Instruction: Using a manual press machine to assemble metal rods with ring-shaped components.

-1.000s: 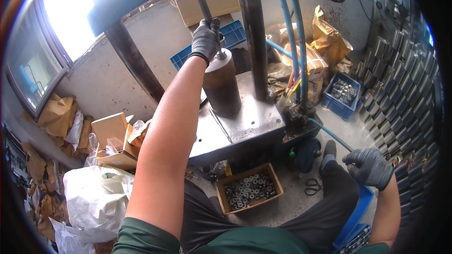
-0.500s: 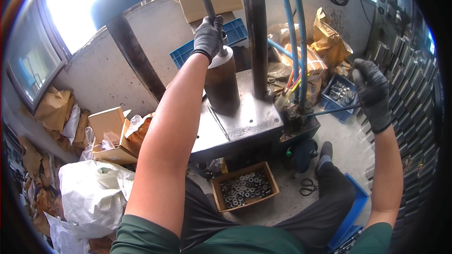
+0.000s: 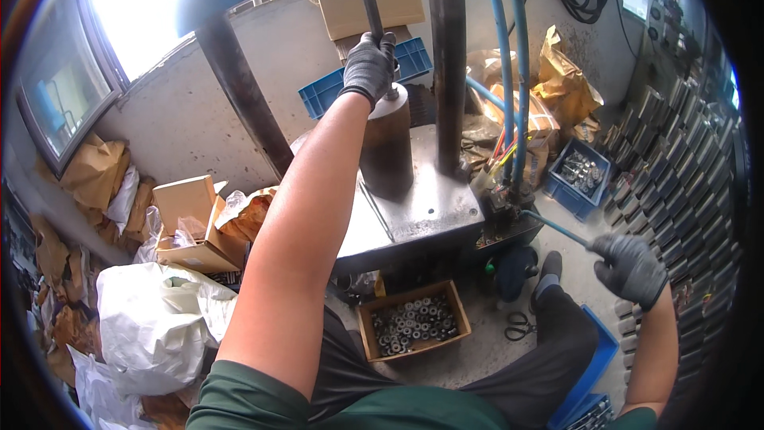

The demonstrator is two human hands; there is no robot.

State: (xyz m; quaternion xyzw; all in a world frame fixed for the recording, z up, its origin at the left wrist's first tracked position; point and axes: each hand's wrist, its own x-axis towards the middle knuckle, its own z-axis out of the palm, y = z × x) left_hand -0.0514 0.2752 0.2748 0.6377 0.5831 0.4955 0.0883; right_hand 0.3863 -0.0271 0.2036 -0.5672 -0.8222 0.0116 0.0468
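Rod held at cylinder top, right hand at the lever.
Left hand (image 3: 368, 65): fingers closed round dark rod (image 3: 368, 1), just above the grey cylinder (image 3: 387, 147) upright on the press bed (image 3: 446, 205). Right hand (image 3: 634, 271): fingers curled at blue lever (image 3: 555, 225), blurred, can't tell if gripping. Looks like the aligning step; next move calls for rod straight, left fingers clear.

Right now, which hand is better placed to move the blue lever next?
Probably the right hand: it is at the outer end of the blue lever. The left hand is occupied, gripping the dark bar above the metal cylinder, away from the lever.
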